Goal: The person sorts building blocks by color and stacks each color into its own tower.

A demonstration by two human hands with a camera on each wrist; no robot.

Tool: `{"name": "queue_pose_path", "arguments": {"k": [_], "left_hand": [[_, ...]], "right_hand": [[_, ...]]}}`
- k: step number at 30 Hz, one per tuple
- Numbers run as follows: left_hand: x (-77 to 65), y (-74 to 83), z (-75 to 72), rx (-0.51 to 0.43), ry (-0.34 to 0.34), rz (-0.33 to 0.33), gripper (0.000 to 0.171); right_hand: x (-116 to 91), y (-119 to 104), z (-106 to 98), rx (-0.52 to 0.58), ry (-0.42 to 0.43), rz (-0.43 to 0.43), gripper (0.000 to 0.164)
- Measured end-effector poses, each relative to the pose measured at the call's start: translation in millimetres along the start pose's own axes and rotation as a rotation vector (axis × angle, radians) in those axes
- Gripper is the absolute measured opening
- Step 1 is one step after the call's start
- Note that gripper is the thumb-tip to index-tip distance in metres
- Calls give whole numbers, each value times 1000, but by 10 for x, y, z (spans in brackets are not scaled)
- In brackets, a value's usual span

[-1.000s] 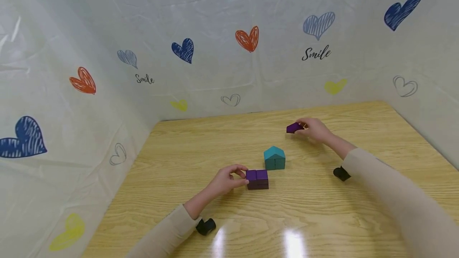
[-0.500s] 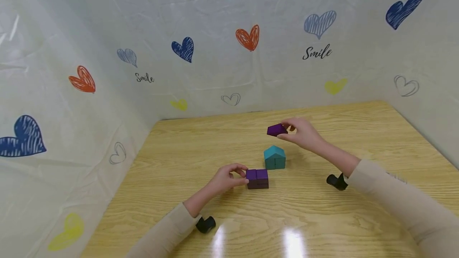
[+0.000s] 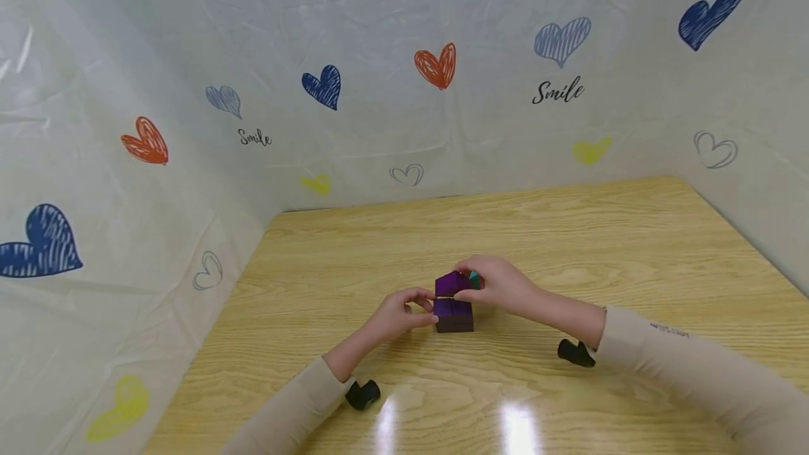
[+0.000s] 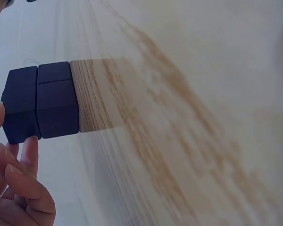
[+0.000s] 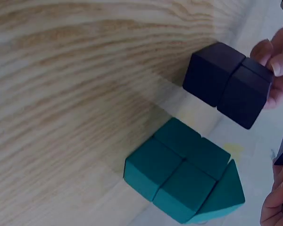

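A purple block with slanted sides (image 3: pixel 450 284) is pinched between thumb and fingers of the right hand (image 3: pixel 502 290), close over a low stack of purple blocks (image 3: pixel 454 324). Thumb and fingers of the left hand (image 3: pixel 395 318) hold that stack at its left end. In the left wrist view the stack (image 4: pixel 59 106) looks dark, with fingers at its edge. Behind the right hand, only a sliver of the teal house-shaped blocks (image 3: pixel 475 279) shows. The right wrist view has the teal house (image 5: pixel 179 174) whole, peaked piece included, beside the purple stack (image 5: pixel 226 84).
The wood-grain table (image 3: pixel 354 251) ends at a white sheet (image 3: pixel 373 146) printed with hearts and "Smile", which rises behind it and at both sides. Black devices are strapped at the left wrist (image 3: pixel 362 395) and right wrist (image 3: pixel 576 353).
The right hand has brought the slanted purple block from the back right of the table, leftward and nearer, over the purple stack. It now covers most of the teal house. The left hand has stayed put.
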State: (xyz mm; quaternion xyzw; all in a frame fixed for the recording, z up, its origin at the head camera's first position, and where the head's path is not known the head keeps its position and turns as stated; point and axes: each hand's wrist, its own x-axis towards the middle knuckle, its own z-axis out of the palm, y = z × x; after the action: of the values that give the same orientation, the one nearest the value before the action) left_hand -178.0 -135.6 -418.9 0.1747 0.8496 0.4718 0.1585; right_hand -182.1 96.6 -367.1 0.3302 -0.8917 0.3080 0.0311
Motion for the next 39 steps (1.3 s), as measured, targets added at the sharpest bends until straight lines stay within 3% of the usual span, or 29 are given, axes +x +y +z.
{"name": "queue_pose_path", "arguments": {"k": [3,9,19,39], "left_hand": [[-4,5,-4,-1,-6,4,34],[-21,27,-13,-2,-13,0,36],[-12,46,-18,24,-8,24,32],[-9,34,-12,50,-4,32,34]], "right_hand": [[-14,-7,91,-40,-12,-6,36],[-26,1,187,-18,-41,-22,33],[-44,18,227,-27,-90,17,37],[-58,-12,259,-68,-88,16,38]]}}
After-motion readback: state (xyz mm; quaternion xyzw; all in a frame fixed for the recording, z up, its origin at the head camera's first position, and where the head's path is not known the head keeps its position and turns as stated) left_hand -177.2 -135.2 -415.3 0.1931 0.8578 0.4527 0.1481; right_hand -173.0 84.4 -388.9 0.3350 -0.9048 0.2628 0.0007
